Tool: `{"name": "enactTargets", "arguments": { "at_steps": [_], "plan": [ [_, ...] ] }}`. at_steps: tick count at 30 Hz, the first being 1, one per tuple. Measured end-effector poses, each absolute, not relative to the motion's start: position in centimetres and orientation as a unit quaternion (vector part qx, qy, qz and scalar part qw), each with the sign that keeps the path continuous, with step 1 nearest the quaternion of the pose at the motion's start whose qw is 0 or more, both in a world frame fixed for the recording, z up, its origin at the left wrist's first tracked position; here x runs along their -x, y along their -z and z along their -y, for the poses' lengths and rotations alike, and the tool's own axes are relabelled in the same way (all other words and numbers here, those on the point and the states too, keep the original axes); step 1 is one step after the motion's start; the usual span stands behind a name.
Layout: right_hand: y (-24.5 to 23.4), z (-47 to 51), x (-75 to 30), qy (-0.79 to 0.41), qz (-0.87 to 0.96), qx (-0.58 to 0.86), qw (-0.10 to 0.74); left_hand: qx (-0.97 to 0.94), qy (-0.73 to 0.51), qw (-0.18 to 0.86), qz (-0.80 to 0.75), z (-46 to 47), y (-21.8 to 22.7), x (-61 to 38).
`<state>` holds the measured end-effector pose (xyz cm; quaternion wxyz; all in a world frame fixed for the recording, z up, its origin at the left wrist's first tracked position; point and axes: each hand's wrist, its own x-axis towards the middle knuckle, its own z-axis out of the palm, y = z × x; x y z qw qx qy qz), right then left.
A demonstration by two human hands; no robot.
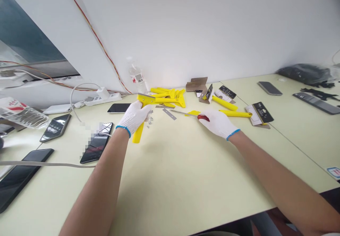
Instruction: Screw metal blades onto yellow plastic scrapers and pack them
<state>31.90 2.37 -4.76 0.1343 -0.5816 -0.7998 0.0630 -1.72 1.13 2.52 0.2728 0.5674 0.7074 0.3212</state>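
Smartphones [55,128] lie across a pale desk [186,193] near a white power strip [102,99] and charger [103,93], while a plastic bottle [136,76] stands by the wall [186,27], a red-and-yellow cable [97,41] running past.

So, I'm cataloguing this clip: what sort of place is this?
Probably a small assembly bench: yellow plastic scrapers heaped on a pale table, packaging cards beside them, and a red-handled screwdriver in a gloved right hand.

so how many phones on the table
5 phones: three far left, one behind the left hand, one far right; the grey slab beyond may be another
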Motion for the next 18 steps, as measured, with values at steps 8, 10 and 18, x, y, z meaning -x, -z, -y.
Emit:
{"name": "enactTargets", "arguments": {
  "at_steps": [8, 10, 18],
  "plan": [
    [4.8, -1.9, -30.8, 0.049, 0.786, 0.606, 0.108, -0.580, -0.337, 0.416, -0.614, -0.4, -2.4, 1.0],
    [4.5, -1.9, -30.9, 0.068, 0.774, 0.616, 0.134, -0.590, -0.339, 0.412, -0.606, -0.4, -2.4, 1.4],
    [0.3, -5.2, -36.9, 0.058, 0.654, 0.733, 0.179, -0.676, -0.291, 0.266, -0.623, -0.5, -2.8, 3.1]
  ]
}}
